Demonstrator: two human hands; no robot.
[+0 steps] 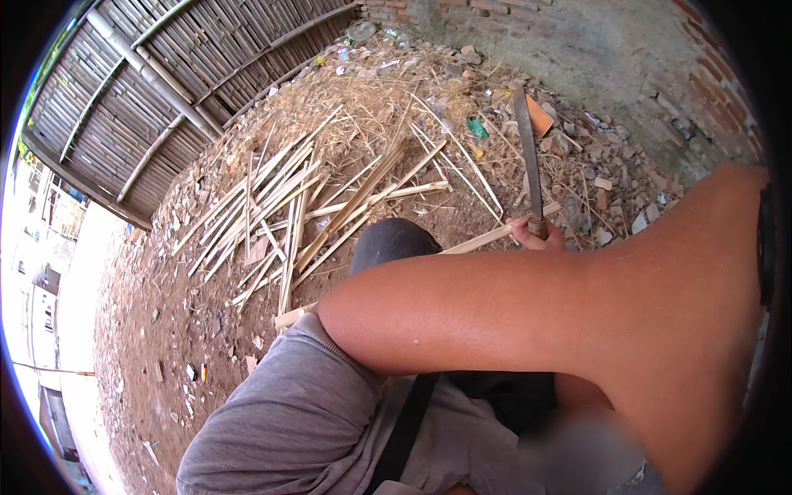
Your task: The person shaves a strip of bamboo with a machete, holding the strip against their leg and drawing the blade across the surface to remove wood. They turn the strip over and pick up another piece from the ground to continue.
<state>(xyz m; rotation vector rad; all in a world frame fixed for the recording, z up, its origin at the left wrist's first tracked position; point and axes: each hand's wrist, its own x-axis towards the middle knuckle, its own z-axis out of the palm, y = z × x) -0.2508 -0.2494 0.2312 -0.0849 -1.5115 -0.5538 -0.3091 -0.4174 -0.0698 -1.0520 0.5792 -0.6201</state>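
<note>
My right hand (538,236) is closed around the short handle of a machete (528,148), whose long dark blade points away from me. A pale split-bamboo strip (478,242) runs past that hand; whether the fingers touch it I cannot tell. A large bare arm (478,313), apparently my left, comes out of a grey sleeve (289,396) and crosses close in front of me toward the right edge. Its hand is out of view, and it hides most of my right arm. Beyond it shows a dark rounded shape (396,239), possibly a knee.
Several pale strips (280,206) lie in a loose crossed pile on the dirt ahead. Dry straw and shavings (388,99) spread behind it. A bamboo fence (165,91) stands at the far left, a worn brick wall (594,74) at the right, with rubble and an orange piece (540,118) before it.
</note>
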